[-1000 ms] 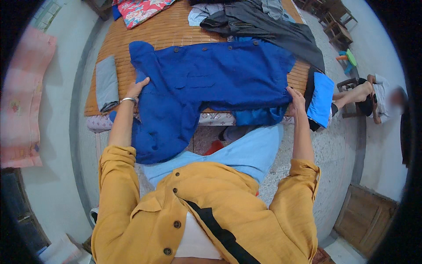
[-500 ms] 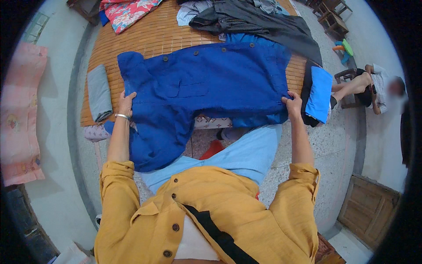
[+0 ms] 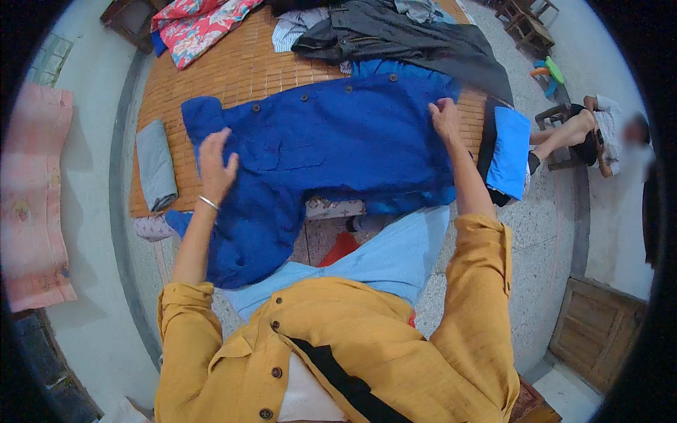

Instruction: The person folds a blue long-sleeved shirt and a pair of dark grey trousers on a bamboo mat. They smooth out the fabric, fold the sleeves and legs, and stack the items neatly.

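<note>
A dark blue buttoned jacket (image 3: pixel 338 141) lies spread over the near part of the mat, its buttoned edge on the far side. One sleeve (image 3: pixel 250 243) hangs over the front edge toward my lap. Above the jacket's left part is my left hand (image 3: pixel 217 166), a bracelet at its wrist, open with fingers apart and holding nothing. My right hand (image 3: pixel 446 121) is over the jacket's right end, fingers loosely bent and apart, with no cloth visibly gripped. Whether its fingertips touch the cloth is hard to see.
A grey folded roll (image 3: pixel 156 166) lies on the slatted bamboo mat (image 3: pixel 233 53) at left. Bright blue and black folded clothes (image 3: pixel 509 151) lie at right. Dark trousers (image 3: pixel 416 39) and a red floral garment (image 3: pixel 201 28) lie farther back. A person (image 3: pixel 599 134) sits at right.
Both hands have let go of the jacket's near side and moved away from me, the right one also slightly leftward. The jacket stays spread out.
</note>
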Tool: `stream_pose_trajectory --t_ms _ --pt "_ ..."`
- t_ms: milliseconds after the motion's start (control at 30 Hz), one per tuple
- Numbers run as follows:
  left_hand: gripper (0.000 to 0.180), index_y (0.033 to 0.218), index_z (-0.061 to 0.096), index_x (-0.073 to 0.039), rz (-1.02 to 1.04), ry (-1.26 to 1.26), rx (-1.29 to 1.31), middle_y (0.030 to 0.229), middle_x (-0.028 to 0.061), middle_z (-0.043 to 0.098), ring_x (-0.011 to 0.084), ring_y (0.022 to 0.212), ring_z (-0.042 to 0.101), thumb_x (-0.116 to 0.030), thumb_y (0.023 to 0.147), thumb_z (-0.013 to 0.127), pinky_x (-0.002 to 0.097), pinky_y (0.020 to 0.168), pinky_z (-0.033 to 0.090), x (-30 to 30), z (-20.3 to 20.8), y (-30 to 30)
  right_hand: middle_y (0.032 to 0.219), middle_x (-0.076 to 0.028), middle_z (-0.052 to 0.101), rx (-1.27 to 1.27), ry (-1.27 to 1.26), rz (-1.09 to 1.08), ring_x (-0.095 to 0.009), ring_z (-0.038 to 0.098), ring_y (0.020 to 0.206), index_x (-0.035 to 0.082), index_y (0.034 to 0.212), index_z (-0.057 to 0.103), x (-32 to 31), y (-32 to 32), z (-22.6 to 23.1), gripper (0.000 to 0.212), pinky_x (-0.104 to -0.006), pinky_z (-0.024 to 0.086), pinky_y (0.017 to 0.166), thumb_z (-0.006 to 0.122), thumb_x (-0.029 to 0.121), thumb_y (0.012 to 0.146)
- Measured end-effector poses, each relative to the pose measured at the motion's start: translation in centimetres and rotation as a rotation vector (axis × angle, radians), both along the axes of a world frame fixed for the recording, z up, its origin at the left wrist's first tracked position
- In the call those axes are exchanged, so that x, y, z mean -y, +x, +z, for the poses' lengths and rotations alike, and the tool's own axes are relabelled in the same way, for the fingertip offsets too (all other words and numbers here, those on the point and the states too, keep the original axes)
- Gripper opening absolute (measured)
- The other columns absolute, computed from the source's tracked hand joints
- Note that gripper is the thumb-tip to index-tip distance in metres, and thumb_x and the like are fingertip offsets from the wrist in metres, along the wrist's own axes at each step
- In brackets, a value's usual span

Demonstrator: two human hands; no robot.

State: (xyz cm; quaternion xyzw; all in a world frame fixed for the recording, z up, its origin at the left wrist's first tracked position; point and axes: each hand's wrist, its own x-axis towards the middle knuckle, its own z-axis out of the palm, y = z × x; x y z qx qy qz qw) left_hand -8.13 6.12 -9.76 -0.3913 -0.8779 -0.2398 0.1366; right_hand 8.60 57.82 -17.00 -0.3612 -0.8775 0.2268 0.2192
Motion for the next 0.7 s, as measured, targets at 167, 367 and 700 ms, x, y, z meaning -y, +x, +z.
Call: stream_pose_trajectory --t_ms 167,367,700 --pt "0.045 0.119 0.053 -0.011 -0.301 -0.131 0.235 0.125 0.0119 0.05 0.0307 0.124 0.039 -0.015 0.076 0.065 0.0441 0.105 0.028 -4.6 -1.3 3.5 0.095 -0.019 0.063 -0.042 -0.137 -0.036 -0.035 0.06 0.09 0.001 0.099 0.062 2.5 -4.0 1.4 0.037 -0.0394 0.047 0.079 0.068 0.027 0.075" --pt "0.048 0.124 0.05 -0.013 -0.26 -0.202 0.251 0.129 0.0114 0.046 0.0302 0.128 0.033 -0.021 0.078 0.064 0.0476 0.106 0.023 -5.6 -3.2 2.9 0.084 -0.023 0.059 -0.291 -0.015 0.043 -0.04 0.056 0.078 -0.002 0.086 0.056 4.8 -2.1 3.3 0.021 -0.0415 0.043 0.067 0.061 0.017 0.078" --pt "0.056 0.128 0.046 -0.014 -0.159 -0.205 0.181 0.132 0.012 0.043 0.031 0.129 0.032 -0.016 0.076 0.066 0.0483 0.105 0.024 -5.8 -3.3 -1.5 0.097 -0.018 0.062 -0.232 -0.059 -0.226 -0.029 0.059 0.09 -0.001 0.107 0.055 -1.6 -1.9 -2.0 0.035 -0.0358 0.045 0.081 0.062 0.014 0.075"
